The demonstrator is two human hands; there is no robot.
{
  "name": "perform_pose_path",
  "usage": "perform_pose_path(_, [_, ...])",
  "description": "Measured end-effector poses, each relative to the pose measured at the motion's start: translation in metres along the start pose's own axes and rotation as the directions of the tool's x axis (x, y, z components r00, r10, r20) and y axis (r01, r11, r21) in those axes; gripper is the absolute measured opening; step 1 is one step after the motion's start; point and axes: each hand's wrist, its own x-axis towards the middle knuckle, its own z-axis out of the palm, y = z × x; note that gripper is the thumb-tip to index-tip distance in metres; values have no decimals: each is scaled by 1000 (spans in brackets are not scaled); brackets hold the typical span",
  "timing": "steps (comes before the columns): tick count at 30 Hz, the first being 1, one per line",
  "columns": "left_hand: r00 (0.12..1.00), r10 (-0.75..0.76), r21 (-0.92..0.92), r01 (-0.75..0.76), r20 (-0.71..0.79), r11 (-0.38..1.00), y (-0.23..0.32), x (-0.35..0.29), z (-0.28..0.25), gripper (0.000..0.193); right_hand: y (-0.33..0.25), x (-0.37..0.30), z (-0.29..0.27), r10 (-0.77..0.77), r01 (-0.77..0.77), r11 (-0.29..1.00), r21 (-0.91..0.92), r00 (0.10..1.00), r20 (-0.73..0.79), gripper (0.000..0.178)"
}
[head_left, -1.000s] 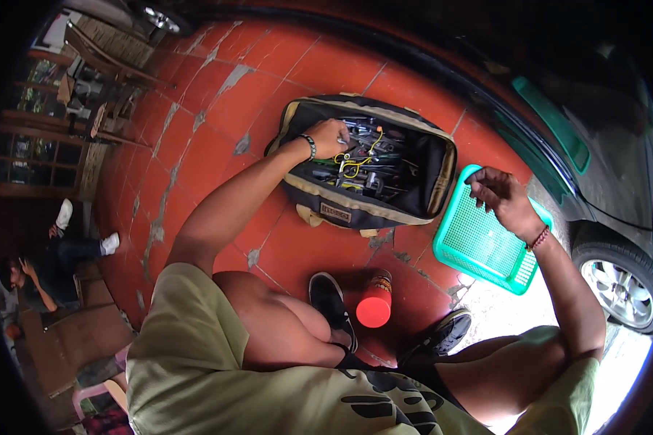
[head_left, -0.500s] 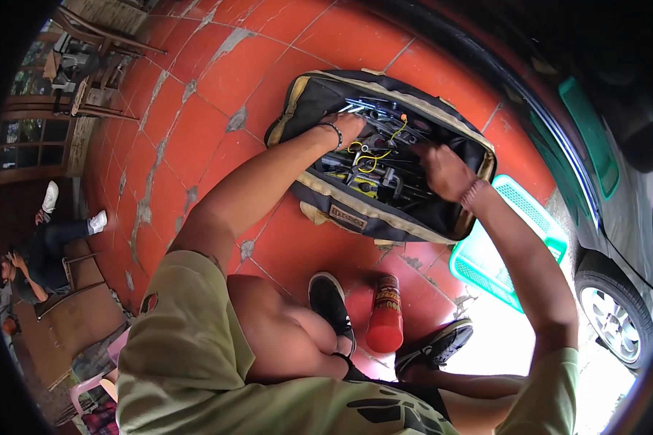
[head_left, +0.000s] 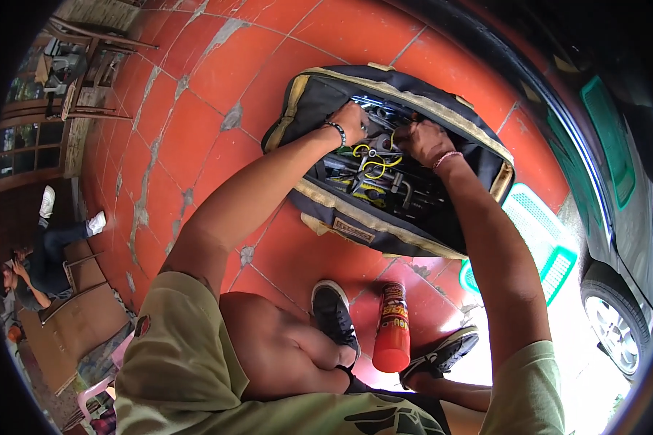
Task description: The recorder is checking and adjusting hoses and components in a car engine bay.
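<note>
Digging in with both hands now, so here's where we're at. A second ago our right hand (head_left: 426, 141) was up over the green plastic basket (head_left: 533, 217); since then it's swung across and dropped into the open tool bag (head_left: 308, 116), close beside our left hand (head_left: 352, 123), which was already in there. We'd read that as both hands sharing the same patch of the pile rather than one digging solo.

Grip check: the left has its fingers curled in against the tools (head_left: 406, 190), but we can't tell if it's closed on anything. The right has its fingers bent downward, tips hidden, so we can't say how open it is or whether it's got hold of something. The tools lie jumbled inside the bag, with a yellow cord (head_left: 386, 164) looping over them.

No worktop for us: the bag sits on red floor tiles (head_left: 189, 138) with ragged grey patches along the joints. A red container (head_left: 392, 330) is between our shoes, and the basket's on the right, partly behind our forearm. Dark car (head_left: 627, 225) close on the right, glaring light near its wheel (head_left: 617, 330), and somebody sitting (head_left: 47, 250) over on the left beside some cardboard (head_left: 87, 333).
</note>
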Motion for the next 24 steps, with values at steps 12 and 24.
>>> perform_pose_path(12, [805, -305, -734, 591, 509, 334, 36, -16, -32, 23, 31, 3, 25, -158, 164, 985, 44, 980, -123, 31])
perform_pose_path(24, [898, -128, -649, 397, 421, 650, 40, -61, -54, 39, -15, -57, 0, 9, 91, 977, 191, 883, -469, 30])
